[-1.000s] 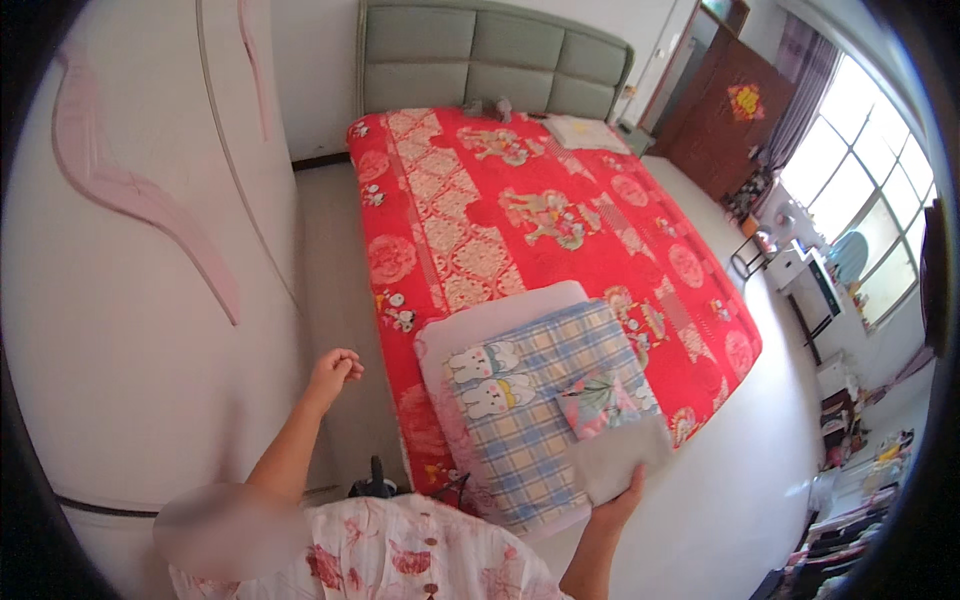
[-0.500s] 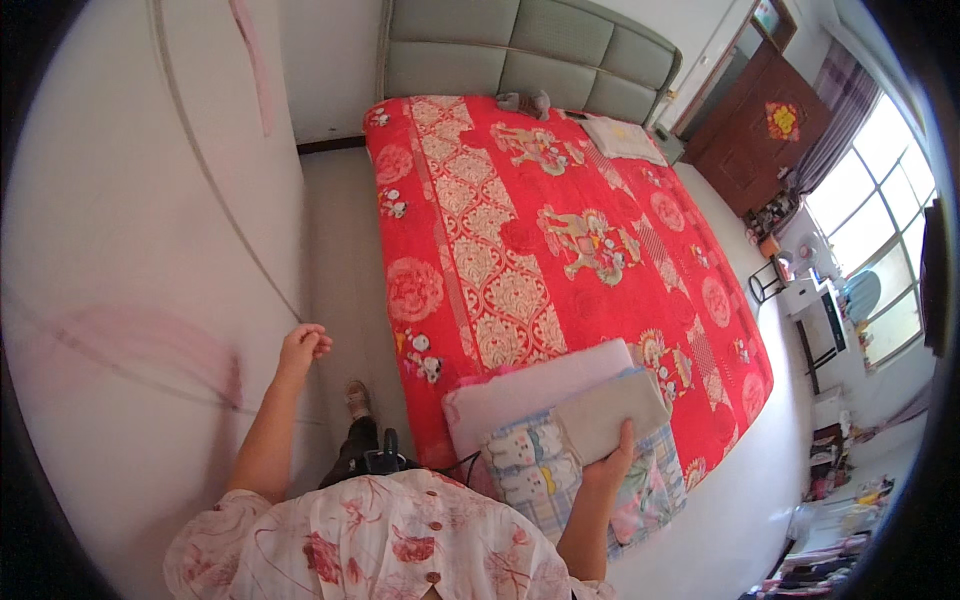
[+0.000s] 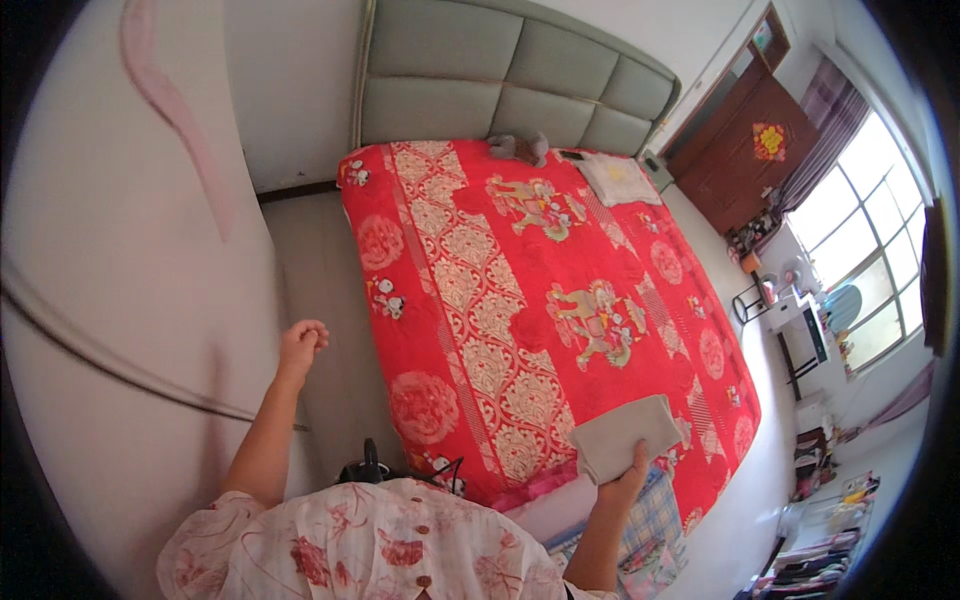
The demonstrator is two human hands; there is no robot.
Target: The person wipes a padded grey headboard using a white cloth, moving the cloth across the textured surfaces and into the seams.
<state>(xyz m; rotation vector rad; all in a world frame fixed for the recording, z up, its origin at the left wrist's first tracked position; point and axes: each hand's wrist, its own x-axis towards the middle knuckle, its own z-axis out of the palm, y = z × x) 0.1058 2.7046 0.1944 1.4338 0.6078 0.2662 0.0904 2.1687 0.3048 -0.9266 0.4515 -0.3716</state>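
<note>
My right hand [image 3: 625,478] grips the near right edge of a folded grey cloth [image 3: 622,428], thumb on top and fingers hidden underneath. The cloth is held over the red patterned bedspread [image 3: 520,320]. Below that forearm, at the bed's near edge, lie a folded pale pink pad [image 3: 555,508] and a folded blue plaid cloth [image 3: 650,510], partly covered by my arm and shirt. My left hand [image 3: 302,345] hangs in the gap between wall and bed, fingers curled in loosely, with nothing seen in them.
The white wall [image 3: 120,250] runs close along my left. A padded grey-green headboard [image 3: 440,50] closes the far end of the bed. A pale pillow [image 3: 618,180] and a grey plush item [image 3: 520,148] lie near it. A brown door [image 3: 735,150] stands ajar at far right.
I have moved forward along the bed, so more of the stack is hidden below me. My right hand has carried the grey cloth ahead, off the plaid cloth. The left hand stays curled.
</note>
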